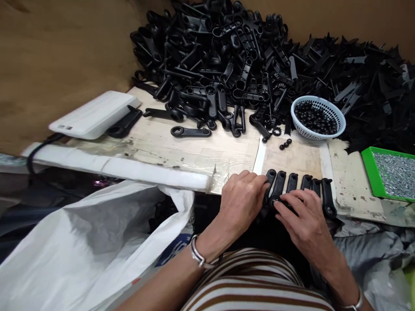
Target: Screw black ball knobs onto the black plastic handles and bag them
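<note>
A row of several black plastic crank-shaped arms (279,185) lies side by side at the table's front edge, each with a rounded, holed end. My left hand (244,199) is closed at the row's left end, its thumb and fingers pinching the leftmost crank-shaped arm (269,179). Over the middle of the row, my right hand (306,218) has its fingers bent and drawn together at the arms' near ends. A dark piece shows beneath those fingertips, but the fingers hide most of it. The rightmost arm (328,198) lies just beyond my right hand.
Behind rises a large heap of black plastic parts (210,65). A light blue basket (340,129) holds small black round pieces; a few loose ones (285,144) lie before it. At right sits a green tray (372,172) of metal pins. A white device (97,114) and white sack (81,242) are left.
</note>
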Demonstrator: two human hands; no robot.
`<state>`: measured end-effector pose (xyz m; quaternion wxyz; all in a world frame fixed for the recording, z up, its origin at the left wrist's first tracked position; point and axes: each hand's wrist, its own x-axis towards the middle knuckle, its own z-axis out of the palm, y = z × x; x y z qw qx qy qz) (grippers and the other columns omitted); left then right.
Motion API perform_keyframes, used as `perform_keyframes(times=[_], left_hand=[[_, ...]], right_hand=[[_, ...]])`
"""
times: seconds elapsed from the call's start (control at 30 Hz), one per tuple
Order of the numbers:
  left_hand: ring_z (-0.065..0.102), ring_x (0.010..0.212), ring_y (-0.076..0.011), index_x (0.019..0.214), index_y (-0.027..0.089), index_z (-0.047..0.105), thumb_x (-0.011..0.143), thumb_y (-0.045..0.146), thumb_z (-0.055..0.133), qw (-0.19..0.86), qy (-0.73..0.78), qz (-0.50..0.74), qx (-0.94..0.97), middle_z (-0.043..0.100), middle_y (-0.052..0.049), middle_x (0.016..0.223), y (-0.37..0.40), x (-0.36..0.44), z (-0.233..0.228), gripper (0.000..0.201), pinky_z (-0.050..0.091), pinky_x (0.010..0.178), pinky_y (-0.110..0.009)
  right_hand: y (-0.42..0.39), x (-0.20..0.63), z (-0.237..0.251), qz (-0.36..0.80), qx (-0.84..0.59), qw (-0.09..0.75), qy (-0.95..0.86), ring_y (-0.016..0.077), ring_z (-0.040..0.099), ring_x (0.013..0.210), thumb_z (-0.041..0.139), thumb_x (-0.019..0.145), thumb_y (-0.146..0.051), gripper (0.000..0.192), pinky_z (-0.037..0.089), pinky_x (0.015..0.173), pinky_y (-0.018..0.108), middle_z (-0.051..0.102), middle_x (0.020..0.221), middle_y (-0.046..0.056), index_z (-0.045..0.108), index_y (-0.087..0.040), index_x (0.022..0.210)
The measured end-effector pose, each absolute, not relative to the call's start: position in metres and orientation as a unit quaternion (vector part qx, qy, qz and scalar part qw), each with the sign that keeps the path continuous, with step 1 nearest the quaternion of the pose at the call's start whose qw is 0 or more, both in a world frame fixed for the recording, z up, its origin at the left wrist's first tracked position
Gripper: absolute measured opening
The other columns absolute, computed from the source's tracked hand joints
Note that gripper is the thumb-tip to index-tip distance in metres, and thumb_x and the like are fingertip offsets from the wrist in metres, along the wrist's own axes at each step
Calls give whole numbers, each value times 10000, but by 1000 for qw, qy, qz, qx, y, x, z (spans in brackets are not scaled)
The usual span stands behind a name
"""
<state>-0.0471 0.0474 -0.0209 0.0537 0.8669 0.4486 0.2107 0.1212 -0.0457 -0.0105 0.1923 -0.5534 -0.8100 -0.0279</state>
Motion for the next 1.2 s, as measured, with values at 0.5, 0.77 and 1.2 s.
perform_keyframes(times=[0.5,0.77,1.2], left_hand=[[589,649,-166,847,182,649,963,216,521,74,437,298,845,653,-17,685,41,-47,-27,176,446,628,-283],[662,998,-190,1012,169,641,972,316,561,99,258,373,886,720,-68,1025,28,-42,-32,172,459,901,-339],[672,1102,-195,1011,171,662,923,275,641,146,235,388,879,740,-68,1083,28,-42,-47,137,406,1113,-433]], right_hand=[[-37,142,4,1,-535,244,-809,224,624,1047,575,908,-130,236,475,991,471,715,1061,72,668,-217,1107],[50,188,22,-11,-601,199,-774,237,662,995,486,960,-189,252,522,871,376,713,1099,117,659,-151,1139],[104,187,15,76,-616,133,-773,207,659,883,552,897,-167,202,484,828,338,717,976,76,709,-174,1024]])
